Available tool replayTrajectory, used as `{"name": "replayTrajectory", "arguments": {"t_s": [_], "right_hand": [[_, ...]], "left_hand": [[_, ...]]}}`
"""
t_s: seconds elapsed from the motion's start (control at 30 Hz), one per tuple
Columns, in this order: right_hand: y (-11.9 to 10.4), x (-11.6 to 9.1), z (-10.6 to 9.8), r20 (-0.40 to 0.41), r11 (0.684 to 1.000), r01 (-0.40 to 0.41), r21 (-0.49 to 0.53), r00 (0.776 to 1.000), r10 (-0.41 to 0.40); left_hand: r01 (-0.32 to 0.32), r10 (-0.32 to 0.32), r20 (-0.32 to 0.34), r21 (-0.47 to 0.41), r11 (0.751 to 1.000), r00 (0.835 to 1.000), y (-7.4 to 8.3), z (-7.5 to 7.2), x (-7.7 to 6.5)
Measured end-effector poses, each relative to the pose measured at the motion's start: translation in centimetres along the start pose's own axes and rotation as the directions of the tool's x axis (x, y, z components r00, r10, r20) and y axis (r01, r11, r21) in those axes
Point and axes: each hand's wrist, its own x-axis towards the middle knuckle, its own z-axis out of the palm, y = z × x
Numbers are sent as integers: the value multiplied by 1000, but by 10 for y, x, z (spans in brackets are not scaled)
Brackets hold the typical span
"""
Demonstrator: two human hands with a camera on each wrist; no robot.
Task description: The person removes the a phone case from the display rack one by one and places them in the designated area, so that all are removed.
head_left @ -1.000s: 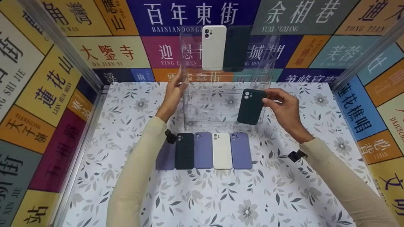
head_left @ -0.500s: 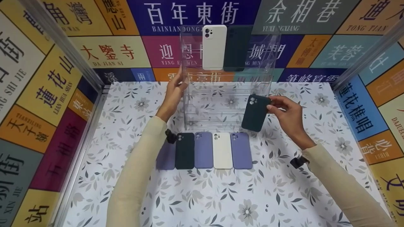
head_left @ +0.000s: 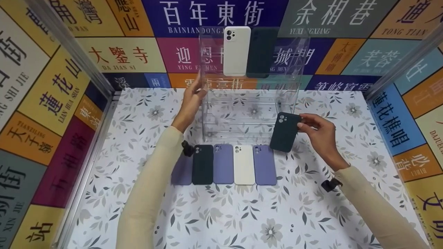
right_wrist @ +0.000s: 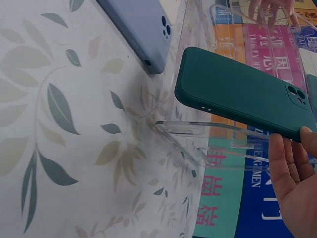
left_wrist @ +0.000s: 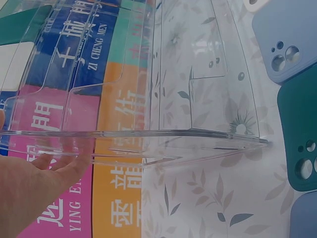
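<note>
In the head view my right hand (head_left: 318, 136) pinches a dark green phone case (head_left: 286, 133) by its upper right edge. The case leans at a slant in front of the rack's lower right corner, its camera cutout at the top; the right wrist view shows thumb and fingers on its edge. My left hand (head_left: 190, 105) holds the left side of a clear plastic display rack (head_left: 204, 117), its fingers partly seen through the plastic in the left wrist view. On the rack's top tier stand a white phone case (head_left: 237, 52) and another dark green phone case (head_left: 262, 53), side by side.
In front of the rack several phone cases lie in a row: a purple case (head_left: 181, 173) partly behind the left sleeve, a dark green case (head_left: 202, 164), a purple case (head_left: 223, 164), a white case (head_left: 244, 164) and a purple case (head_left: 265, 164). Printed panels (head_left: 121, 55) surround the table.
My right hand has brought the dark green case down and slightly to the right, towards the front of the rack. The left hand keeps its place on the rack.
</note>
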Motion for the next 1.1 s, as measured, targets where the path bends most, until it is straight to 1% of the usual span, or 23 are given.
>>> {"name": "replayTrajectory", "arguments": {"t_s": [0.13,0.23,0.37,0.77,1.1], "right_hand": [[4,-5,-4,1,1000,-7,23,1000,7],[7,-8,-7,8,999,-36,39,999,35],[11,-10,-10,24,997,-78,29,997,77],[26,-17,-16,70,989,-131,-66,988,135],[37,-21,-19,135,975,-202,-91,968,213]], "left_hand": [[-14,14,11,-3,1000,1000,0,1,1],[-29,29,16,0,1000,999,-1,1,2],[-40,40,17,2,999,999,-2,1,2],[-30,30,31,-19,999,999,-2,-1,0],[-25,25,30,-9,1000,999,-1,-1,1]]}}
